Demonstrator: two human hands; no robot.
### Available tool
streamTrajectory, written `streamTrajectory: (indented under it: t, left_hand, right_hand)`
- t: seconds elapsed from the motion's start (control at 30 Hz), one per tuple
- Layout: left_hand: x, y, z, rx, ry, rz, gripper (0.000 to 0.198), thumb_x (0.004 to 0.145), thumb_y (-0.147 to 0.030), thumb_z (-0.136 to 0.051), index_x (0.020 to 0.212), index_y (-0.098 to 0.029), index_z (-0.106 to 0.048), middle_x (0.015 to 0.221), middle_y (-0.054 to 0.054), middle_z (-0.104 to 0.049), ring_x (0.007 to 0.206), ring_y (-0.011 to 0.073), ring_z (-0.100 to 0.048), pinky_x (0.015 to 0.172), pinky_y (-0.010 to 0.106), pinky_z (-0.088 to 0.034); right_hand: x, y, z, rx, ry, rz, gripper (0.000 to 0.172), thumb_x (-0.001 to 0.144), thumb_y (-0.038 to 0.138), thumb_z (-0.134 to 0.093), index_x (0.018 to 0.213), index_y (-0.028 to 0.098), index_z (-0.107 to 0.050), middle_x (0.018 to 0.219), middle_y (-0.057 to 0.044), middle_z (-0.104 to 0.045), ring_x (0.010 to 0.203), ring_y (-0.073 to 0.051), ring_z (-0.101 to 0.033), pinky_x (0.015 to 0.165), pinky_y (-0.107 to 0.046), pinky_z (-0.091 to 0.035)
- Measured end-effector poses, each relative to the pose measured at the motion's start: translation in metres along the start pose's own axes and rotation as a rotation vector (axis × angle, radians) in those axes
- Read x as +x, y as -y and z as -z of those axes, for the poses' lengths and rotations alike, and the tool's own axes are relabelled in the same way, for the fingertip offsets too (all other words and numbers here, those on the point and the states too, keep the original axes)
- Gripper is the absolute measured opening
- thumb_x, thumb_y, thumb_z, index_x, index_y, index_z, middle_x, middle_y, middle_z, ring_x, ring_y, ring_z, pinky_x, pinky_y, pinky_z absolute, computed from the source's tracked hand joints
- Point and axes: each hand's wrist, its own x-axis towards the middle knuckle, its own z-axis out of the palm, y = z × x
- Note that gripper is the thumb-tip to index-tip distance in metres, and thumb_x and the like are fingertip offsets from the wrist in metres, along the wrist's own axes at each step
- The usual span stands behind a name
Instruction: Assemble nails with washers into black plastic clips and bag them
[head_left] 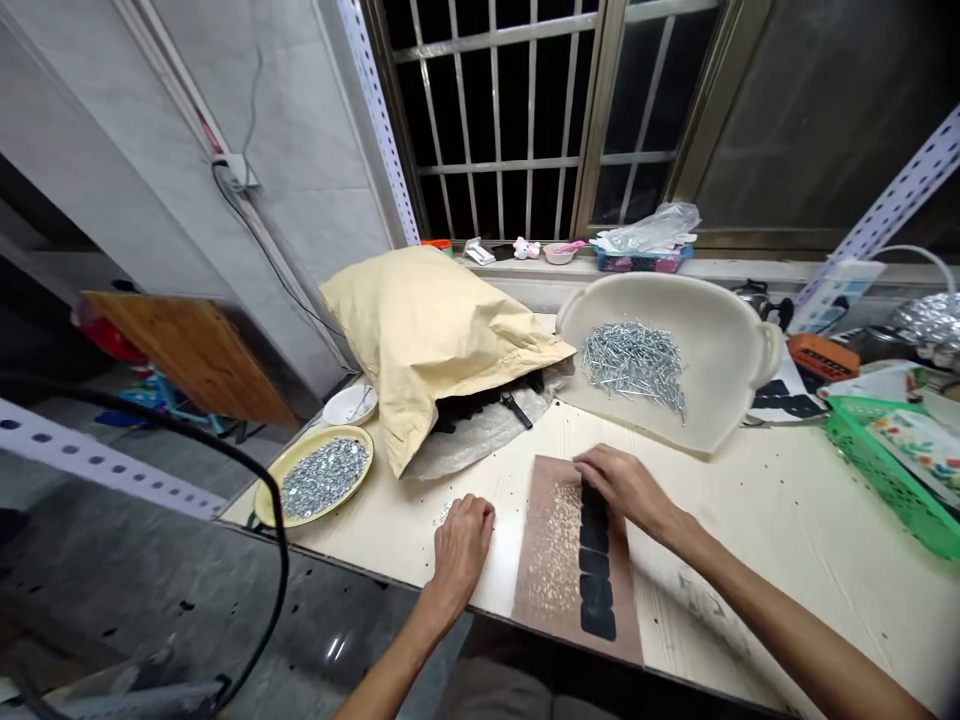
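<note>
The two hands are apart, with one brown rectangular sheet [544, 590] speckled with pale bits between them. The right hand [626, 490] lies on its single segmented black strip [596, 590]; the curled left hand [463, 545] rests just left of the sheet on the cream tabletop [750, 560].

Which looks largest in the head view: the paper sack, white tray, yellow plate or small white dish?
1. Paper sack and white tray: they look about equal, so I can't rank them.
2. Yellow plate.
3. Small white dish.

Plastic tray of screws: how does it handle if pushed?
The plastic tray looks thin, so it likely flexes if lifted by one handle. Sitting flat, it probably slides rather than tips. The loose screws would likely shift inside.
</note>
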Motion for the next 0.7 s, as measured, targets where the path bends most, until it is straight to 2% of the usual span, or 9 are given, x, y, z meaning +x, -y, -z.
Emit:
streamTrajectory:
  t: [0.13,0.2,0.27,0.37,0.43,0.53,0.6,0.63,0.7]
  left_hand:
    - [0.005,0.004,0.005,-0.136,-0.019,0.009,0.021,0.086,-0.021,-0.046,0.086,-0.022,-0.067,0.086,0.007,-0.058,0.082,0.0197,-0.056,0.065,0.028,-0.043]
    - [0.018,0.003,0.007,-0.339,-0.030,0.013,0.022,0.086,-0.027,-0.047,0.091,-0.021,-0.068,0.087,0.007,-0.059,0.079,0.0190,-0.058,0.065,0.029,-0.046]
    - [0.039,0.000,0.005,-0.603,0.005,0.086,0.026,0.085,-0.036,-0.050,0.094,-0.019,-0.067,0.084,0.008,-0.060,0.072,0.0183,-0.059,0.058,0.028,-0.047]
    - [0.079,-0.008,-0.002,-1.051,0.060,0.306,0.038,0.081,-0.048,-0.053,0.095,-0.014,-0.065,0.082,0.008,-0.063,0.067,0.0167,-0.060,0.050,0.025,-0.048]
    - [0.108,-0.015,-0.007,-1.346,0.070,0.387,0.039,0.080,-0.049,-0.056,0.093,-0.013,-0.063,0.087,0.009,-0.064,0.075,0.0164,-0.063,0.060,0.025,-0.051]
    - [0.143,-0.020,-0.014,-1.644,0.064,0.478,0.035,0.079,-0.044,-0.061,0.095,-0.013,-0.061,0.094,0.012,-0.066,0.084,0.0175,-0.065,0.070,0.025,-0.052]
    - [0.157,-0.016,-0.016,-1.716,-0.047,0.592,0.031,0.080,-0.039,-0.062,0.097,-0.014,-0.059,0.101,0.014,-0.065,0.087,0.0181,-0.065,0.073,0.026,-0.053]
    - [0.160,-0.012,-0.016,-1.715,-0.118,0.648,0.028,0.081,-0.037,-0.062,0.097,-0.014,-0.058,0.105,0.015,-0.064,0.088,0.0184,-0.066,0.074,0.027,-0.053]
    - [0.160,0.002,-0.014,-1.627,-0.251,0.712,0.026,0.082,-0.034,-0.060,0.098,-0.014,-0.056,0.109,0.016,-0.062,0.088,0.0194,-0.066,0.077,0.030,-0.054]
  right_hand:
    - [0.097,0.012,-0.040,-0.123,0.042,-0.172,0.031,0.094,0.035,-0.036,0.094,0.019,-0.063,0.098,-0.008,-0.063,0.091,-0.019,-0.061,0.079,-0.029,-0.045]
    - [0.128,0.013,-0.057,-0.149,0.028,-0.223,0.028,0.091,0.036,-0.043,0.100,0.015,-0.061,0.104,-0.012,-0.061,0.090,-0.021,-0.062,0.075,-0.031,-0.045]
    - [0.146,0.013,-0.067,-0.160,0.023,-0.243,0.025,0.088,0.033,-0.049,0.098,0.012,-0.060,0.105,-0.015,-0.060,0.086,-0.022,-0.062,0.071,-0.031,-0.044]
    - [0.150,0.017,-0.067,-0.158,0.024,-0.231,0.021,0.088,0.029,-0.047,0.085,0.013,-0.061,0.091,-0.012,-0.063,0.078,-0.019,-0.061,0.067,-0.028,-0.043]
    - [0.142,0.022,-0.062,-0.101,0.007,-0.159,0.025,0.090,0.032,-0.043,0.080,0.016,-0.060,0.082,-0.007,-0.063,0.075,-0.017,-0.060,0.066,-0.026,-0.043]
    - [0.129,0.022,-0.057,0.235,0.106,0.021,0.035,0.094,0.039,-0.034,0.082,0.019,-0.059,0.079,-0.003,-0.064,0.067,-0.014,-0.060,0.061,-0.024,-0.044]
    - [0.130,0.013,-0.062,0.426,0.194,0.017,0.043,0.096,0.039,-0.023,0.085,0.019,-0.060,0.078,-0.003,-0.065,0.058,-0.013,-0.059,0.054,-0.024,-0.043]
    - [0.134,0.007,-0.066,0.418,0.193,-0.031,0.045,0.096,0.038,-0.022,0.085,0.018,-0.060,0.077,-0.003,-0.064,0.057,-0.014,-0.059,0.053,-0.025,-0.043]
    - [0.150,-0.003,-0.077,0.258,0.096,-0.082,0.038,0.095,0.032,-0.026,0.088,0.018,-0.061,0.079,-0.005,-0.065,0.066,-0.017,-0.062,0.059,-0.027,-0.044]
